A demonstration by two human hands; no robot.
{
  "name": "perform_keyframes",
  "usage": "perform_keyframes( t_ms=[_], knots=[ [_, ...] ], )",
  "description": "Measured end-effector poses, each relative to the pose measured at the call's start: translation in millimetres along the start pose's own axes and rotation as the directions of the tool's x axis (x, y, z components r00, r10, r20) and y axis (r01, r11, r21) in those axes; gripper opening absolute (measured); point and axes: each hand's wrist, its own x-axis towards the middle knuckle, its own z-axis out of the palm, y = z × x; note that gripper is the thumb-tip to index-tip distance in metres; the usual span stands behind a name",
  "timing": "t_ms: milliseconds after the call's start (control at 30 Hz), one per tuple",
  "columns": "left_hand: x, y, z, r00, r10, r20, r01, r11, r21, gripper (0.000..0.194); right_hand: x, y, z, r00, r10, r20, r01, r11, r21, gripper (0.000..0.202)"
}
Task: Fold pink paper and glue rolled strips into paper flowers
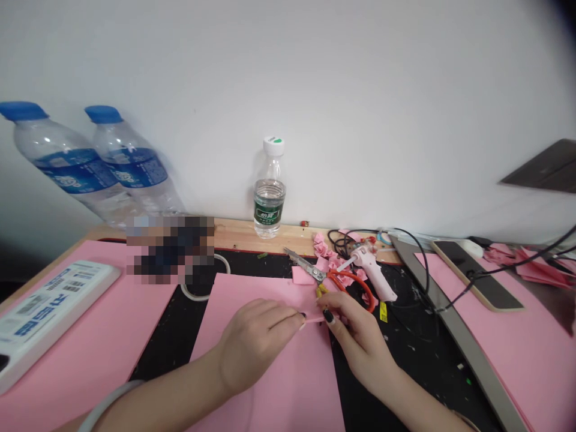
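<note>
Over a large sheet of pink paper (270,390), my two hands are close together with a narrow pink paper strip (315,320) stretched between them. My left hand (263,339) is closed, its fingertips pinching the strip's left end. The thumb and bent fingers of my right hand (355,333) close on the other end. A small yellow piece (321,290) shows just above the right fingertips; I cannot make out what it belongs to. Just beyond the right hand lie scissors (318,274) with orange handles and parted blades. A pale pink glue gun (375,273) rests beside them.
A small water bottle (269,195) stands by the wall; two large blue-capped bottles (135,162) lean at left. A white box (58,312) lies on pink paper. Crumpled pink scraps (320,246), black cables (425,264) and a phone (477,275) are at right.
</note>
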Motion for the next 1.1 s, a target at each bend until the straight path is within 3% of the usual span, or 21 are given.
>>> perform_keyframes(
  t_ms=[267,500,733,900,1100],
  knots=[
    [-1.7,-4.0,0.4,0.999,-0.043,0.019,0.043,0.999,-0.016,0.018,-0.4,5.3,-1.9,0.998,0.037,-0.044,-0.035,0.999,0.038,0.020],
    [-5.6,-12.6,0.1,0.997,-0.072,0.004,0.072,0.997,-0.005,0.017,1.1,12.7,-7.6,0.960,0.084,-0.266,-0.079,0.996,0.030,0.014],
    [-10.8,-16.5,2.2,0.995,-0.099,0.017,0.100,0.995,-0.011,0.014,0.2,7.5,-11.5,0.975,0.069,-0.213,-0.079,0.996,-0.040,0.027],
    [-11.0,-17.1,1.9,0.993,-0.114,0.010,0.114,0.993,-0.007,0.015,1.5,5.4,-14.6,0.985,-0.009,-0.174,-0.016,0.990,-0.141,0.040],
    [-8.5,-17.5,0.9,0.994,-0.108,-0.015,0.108,0.994,-0.002,0.013,3.5,9.6,-16.4,0.978,0.030,-0.206,-0.051,0.994,-0.097,0.026]
  ],
)
